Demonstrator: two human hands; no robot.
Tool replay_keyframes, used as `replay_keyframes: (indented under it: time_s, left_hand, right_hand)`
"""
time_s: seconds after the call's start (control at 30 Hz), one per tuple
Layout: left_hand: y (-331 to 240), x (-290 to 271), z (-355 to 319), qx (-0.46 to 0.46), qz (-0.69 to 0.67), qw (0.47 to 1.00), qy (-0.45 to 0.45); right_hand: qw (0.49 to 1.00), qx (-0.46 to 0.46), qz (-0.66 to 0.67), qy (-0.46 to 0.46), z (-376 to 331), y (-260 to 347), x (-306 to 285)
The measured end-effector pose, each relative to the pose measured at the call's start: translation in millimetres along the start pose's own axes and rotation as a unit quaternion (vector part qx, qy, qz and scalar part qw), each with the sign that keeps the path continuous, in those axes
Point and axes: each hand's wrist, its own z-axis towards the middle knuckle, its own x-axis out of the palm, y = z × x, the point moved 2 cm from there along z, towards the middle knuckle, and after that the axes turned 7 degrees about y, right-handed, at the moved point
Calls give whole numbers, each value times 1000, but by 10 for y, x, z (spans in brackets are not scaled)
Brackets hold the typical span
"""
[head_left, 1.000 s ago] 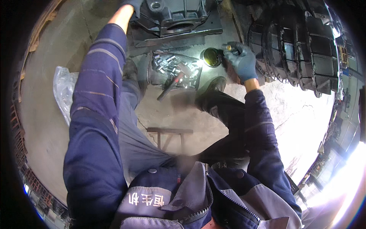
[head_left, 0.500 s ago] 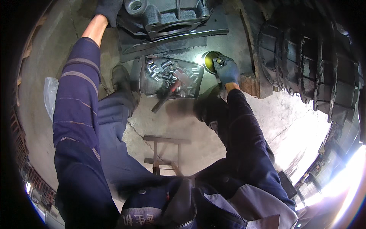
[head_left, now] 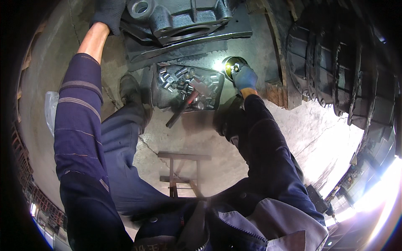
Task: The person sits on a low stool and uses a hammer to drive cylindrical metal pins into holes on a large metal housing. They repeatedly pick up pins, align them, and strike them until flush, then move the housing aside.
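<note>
Left hand, dark-gloved: grip clenched on grey cast-metal housing at twelve o'clock. Right hand, blue-gloved: grip grasping small fitting inside round shiny tin, one o'clock of bolt tray. Risk: tin tipping, fitting dropped.

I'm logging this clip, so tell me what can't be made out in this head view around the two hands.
- Left hand: cut off by the top edge; its grip on the dark casting is not visible.
- Right hand: glare washes out the round shiny tin; contents unreadable.
- Tray of small metal parts: pieces too small to identify.
- Stacked castings: dark and bent by the lens rim.
</note>
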Motion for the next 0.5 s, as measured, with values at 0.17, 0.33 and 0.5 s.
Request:
replay_keyframes:
  time_s: [0.17,0.33,0.5]
  left_hand:
    - [22,0,-1,1,2,1000,6]
    - [13,-8,-10,5,2,1000,11]
    - [4,-8,-18,9,1,1000,18]
  right_hand:
    - [1000,6,-18,-3,-37,78,-47]
    - [1000,7,-29,0,-26,109,-58]
    - [999,-11,-41,1,7,76,6]
